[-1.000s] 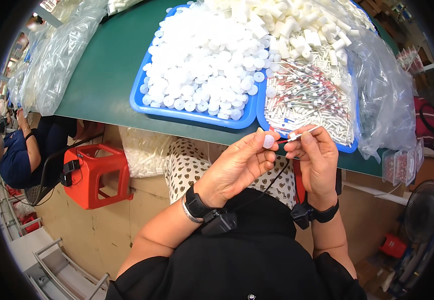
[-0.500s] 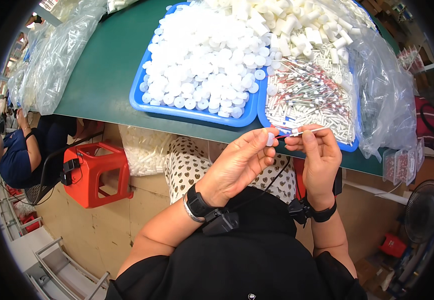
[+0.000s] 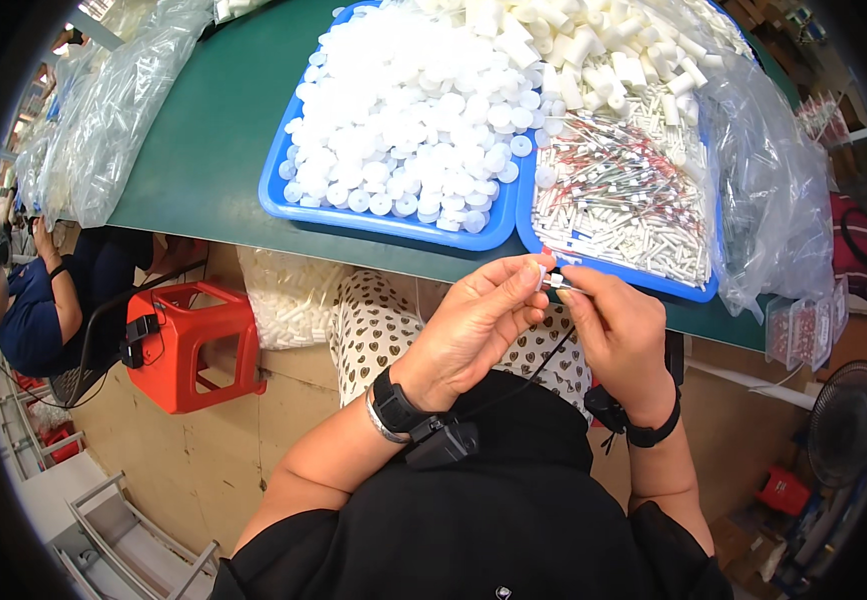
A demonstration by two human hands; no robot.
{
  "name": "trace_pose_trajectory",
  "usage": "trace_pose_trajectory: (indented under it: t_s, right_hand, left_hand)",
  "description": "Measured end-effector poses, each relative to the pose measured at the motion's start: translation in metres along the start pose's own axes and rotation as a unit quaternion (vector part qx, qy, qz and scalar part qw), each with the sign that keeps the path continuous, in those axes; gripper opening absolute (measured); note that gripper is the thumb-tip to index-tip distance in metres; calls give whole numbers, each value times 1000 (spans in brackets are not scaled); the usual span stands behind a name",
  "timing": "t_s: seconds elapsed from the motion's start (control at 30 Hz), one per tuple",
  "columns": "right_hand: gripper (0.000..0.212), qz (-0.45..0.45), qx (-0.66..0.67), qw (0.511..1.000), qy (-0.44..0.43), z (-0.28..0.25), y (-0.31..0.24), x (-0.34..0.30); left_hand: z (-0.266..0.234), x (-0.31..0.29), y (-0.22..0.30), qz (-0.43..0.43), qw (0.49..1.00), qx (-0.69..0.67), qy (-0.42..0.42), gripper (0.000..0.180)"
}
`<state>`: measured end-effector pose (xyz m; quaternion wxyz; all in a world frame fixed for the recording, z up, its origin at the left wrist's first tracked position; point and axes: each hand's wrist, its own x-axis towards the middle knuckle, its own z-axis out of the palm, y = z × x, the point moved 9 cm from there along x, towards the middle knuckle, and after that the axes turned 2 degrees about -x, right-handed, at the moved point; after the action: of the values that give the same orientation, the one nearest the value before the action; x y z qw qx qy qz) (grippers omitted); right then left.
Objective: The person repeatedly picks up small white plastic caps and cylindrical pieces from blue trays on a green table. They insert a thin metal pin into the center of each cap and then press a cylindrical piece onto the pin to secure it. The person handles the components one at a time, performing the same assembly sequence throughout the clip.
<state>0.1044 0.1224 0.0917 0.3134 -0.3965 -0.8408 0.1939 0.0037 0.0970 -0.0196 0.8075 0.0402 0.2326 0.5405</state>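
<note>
White plastic, a small disc (image 3: 541,278) is sitting pinched between the thumb and fingertips of the left hand (image 3: 479,325), near the table edge. Close beside it, the right hand (image 3: 622,325) is gripping a small white-and-dark piece (image 3: 557,281); I cannot tell whether the two are touching. Beyond, one blue tray (image 3: 273,188) is holding heaped white discs (image 3: 394,150), another (image 3: 689,291) is holding wired parts (image 3: 624,170), and both are resting on the green table (image 3: 214,150).

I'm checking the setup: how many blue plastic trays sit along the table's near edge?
2: the left tray holds white plastic discs; the right tray holds wire leads. Farther back, cream-colored tubes may hide another.
</note>
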Motion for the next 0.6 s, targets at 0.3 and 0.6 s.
trace_pose_trajectory:
  t_s: [0.3,0.6]
  right_hand:
    - [11,56,52,997,10,12,7,-5]
    - [10,-19,-22,1000,-11,13,-2,-2]
  left_hand:
    - [1,2,-18,-19,996,-73,-39,31]
    - [-5,4,-20,-36,998,-40,-35,30]
